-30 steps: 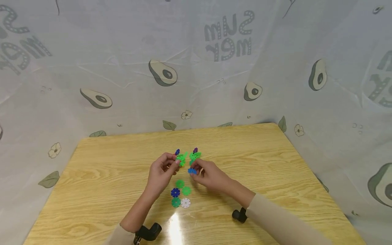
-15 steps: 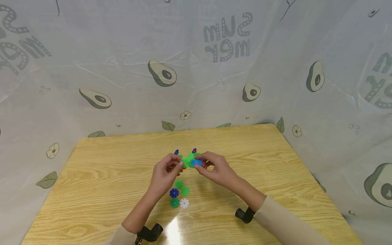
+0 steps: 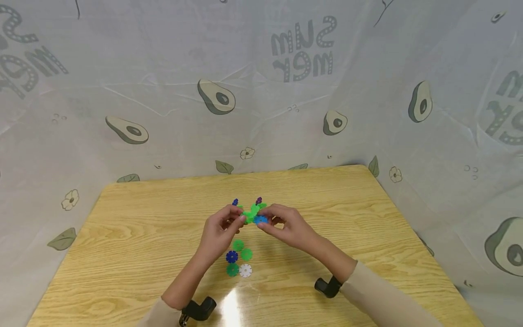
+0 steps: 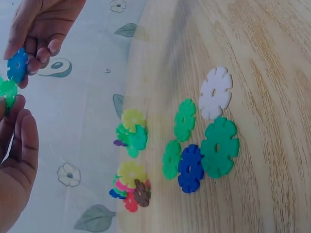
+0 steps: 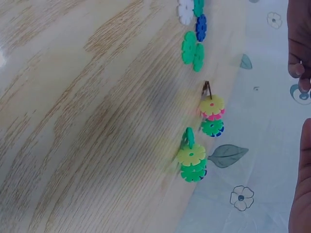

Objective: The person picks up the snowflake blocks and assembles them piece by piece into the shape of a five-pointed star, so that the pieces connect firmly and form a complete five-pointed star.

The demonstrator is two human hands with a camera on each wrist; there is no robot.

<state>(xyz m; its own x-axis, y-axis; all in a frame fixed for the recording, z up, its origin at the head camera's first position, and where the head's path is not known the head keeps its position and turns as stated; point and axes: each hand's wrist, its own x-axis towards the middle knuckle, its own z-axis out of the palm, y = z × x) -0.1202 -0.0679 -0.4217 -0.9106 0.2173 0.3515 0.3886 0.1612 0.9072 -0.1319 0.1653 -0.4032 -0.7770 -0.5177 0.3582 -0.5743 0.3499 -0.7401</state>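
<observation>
Thumb and fingers of my left hand (image 3: 219, 231) pinch a bright green notched disc (image 4: 8, 91). A blue notched disc (image 4: 17, 65) is pinched in my right hand (image 3: 291, 227). Above the table, the two discs meet edge to edge in the left wrist view; whether their notches interlock I cannot tell. Behind the hands stand two clusters of joined discs: one with yellow, green and purple discs (image 4: 132, 131), the other with yellow, pink, red and brown discs (image 4: 131, 174). In the head view the hands partly hide both clusters. The right wrist view cuts off the held discs.
Nearer me on the wooden table (image 3: 135, 254) lie loose flat discs: two light green discs (image 4: 185, 120), a dark blue disc (image 4: 190, 169), a darker green disc (image 4: 220, 147) and a white disc (image 4: 215, 92). A printed curtain (image 3: 171, 100) hangs around the table's back and sides.
My right hand has come up and inward with the blue disc, and the left slightly right with the green disc. Apart at first, the discs now meet; the last half second shows little movement.
</observation>
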